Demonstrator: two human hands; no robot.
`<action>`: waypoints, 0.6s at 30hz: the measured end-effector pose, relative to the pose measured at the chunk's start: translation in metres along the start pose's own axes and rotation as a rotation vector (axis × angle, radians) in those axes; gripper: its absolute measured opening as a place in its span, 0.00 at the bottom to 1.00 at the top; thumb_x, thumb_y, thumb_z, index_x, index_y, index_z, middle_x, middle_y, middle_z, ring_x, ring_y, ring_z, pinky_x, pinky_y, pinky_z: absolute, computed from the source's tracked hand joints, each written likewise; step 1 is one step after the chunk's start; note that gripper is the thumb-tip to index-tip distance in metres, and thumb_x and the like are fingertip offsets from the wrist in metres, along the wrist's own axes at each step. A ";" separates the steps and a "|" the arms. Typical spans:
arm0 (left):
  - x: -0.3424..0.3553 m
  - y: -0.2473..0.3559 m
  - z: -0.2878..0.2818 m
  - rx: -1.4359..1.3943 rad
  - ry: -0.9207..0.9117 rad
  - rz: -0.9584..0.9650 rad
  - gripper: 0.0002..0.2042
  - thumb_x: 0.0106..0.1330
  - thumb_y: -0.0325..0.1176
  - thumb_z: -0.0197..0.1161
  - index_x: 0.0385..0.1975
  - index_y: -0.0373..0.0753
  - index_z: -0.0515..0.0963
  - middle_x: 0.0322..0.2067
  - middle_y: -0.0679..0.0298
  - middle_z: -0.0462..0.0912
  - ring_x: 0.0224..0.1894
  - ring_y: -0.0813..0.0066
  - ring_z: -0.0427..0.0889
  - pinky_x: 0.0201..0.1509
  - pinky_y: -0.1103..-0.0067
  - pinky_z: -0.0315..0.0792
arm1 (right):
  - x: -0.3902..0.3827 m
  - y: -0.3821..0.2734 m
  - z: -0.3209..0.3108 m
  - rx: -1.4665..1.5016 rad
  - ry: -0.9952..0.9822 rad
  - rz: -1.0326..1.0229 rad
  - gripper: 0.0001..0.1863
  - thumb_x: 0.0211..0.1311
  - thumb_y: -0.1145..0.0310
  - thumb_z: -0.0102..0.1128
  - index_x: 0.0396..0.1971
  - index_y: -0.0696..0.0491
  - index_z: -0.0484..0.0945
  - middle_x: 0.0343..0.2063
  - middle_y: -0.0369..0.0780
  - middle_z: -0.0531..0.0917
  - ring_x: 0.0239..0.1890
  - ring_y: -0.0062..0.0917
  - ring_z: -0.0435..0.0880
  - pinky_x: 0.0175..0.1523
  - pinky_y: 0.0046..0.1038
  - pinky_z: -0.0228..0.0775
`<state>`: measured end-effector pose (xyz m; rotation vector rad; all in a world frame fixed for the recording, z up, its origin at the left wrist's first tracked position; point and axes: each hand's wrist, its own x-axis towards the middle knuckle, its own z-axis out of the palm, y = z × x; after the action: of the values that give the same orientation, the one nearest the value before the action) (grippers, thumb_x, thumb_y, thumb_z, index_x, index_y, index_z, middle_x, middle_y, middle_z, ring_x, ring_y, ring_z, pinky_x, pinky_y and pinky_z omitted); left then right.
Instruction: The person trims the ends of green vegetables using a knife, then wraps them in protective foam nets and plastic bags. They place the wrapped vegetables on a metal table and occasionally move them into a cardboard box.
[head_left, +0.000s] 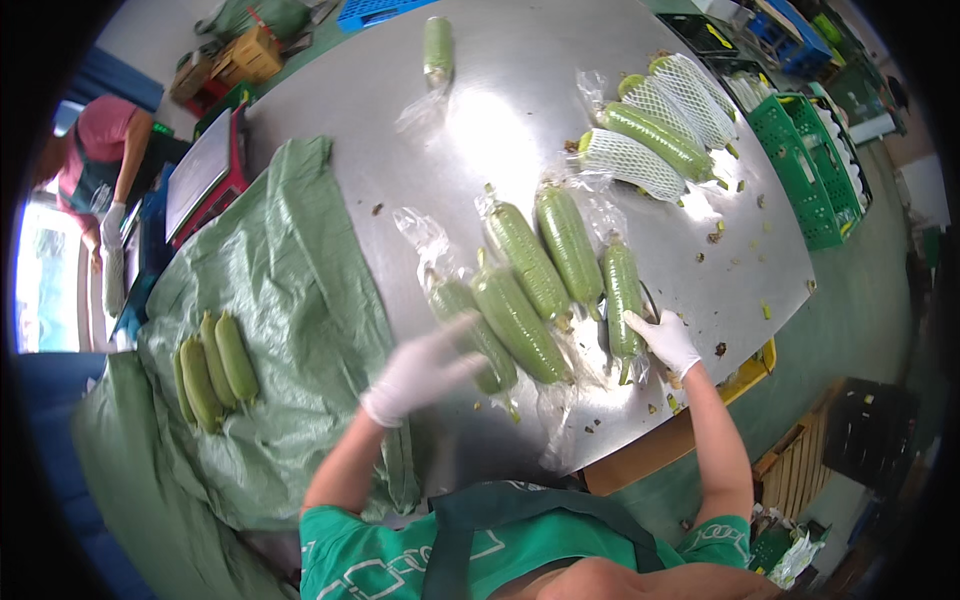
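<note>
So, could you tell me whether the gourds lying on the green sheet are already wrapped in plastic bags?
No, the three gourds on the green sheet lie bare, unlike the bagged ones on the steel table.

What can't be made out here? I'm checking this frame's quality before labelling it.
Head view only:
- left hand: motion-blurred, so its grip or contact with the bagged gourd beneath cannot be told.
- right hand: covers part of the rightmost bagged gourd.
- scale: its display is too small to read.
- green crate: contents too small and distorted by the rim.
</note>
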<state>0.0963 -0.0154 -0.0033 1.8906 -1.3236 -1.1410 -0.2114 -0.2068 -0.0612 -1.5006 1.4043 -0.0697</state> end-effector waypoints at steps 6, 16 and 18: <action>0.175 -0.035 -0.126 0.523 0.551 0.161 0.28 0.57 0.43 0.62 0.56 0.39 0.66 0.41 0.46 0.76 0.47 0.56 0.76 0.49 0.70 0.71 | 0.078 -0.061 -0.052 -0.493 0.510 -0.511 0.24 0.50 0.58 0.63 0.46 0.55 0.75 0.41 0.40 0.79 0.41 0.30 0.80 0.43 0.28 0.71; 0.432 -0.030 -0.128 0.491 0.767 -0.125 0.26 0.56 0.49 0.58 0.57 0.63 0.64 0.53 0.42 0.61 0.51 0.46 0.69 0.54 0.64 0.68 | 0.162 -0.119 -0.049 -1.157 0.491 -0.567 0.45 0.39 0.56 0.70 0.61 0.50 0.59 0.48 0.41 0.71 0.39 0.33 0.80 0.40 0.34 0.75; 0.454 -0.046 -0.128 0.438 0.780 -0.062 0.22 0.57 0.44 0.58 0.54 0.65 0.68 0.51 0.43 0.63 0.48 0.47 0.71 0.51 0.65 0.70 | 0.164 -0.112 -0.049 -1.191 0.538 -0.596 0.47 0.38 0.55 0.70 0.61 0.49 0.58 0.47 0.41 0.72 0.38 0.33 0.80 0.39 0.33 0.75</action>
<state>0.2975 -0.4267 -0.1263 2.3367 -1.0971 -0.0579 -0.1123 -0.3860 -0.0555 -3.0481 1.3908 0.0086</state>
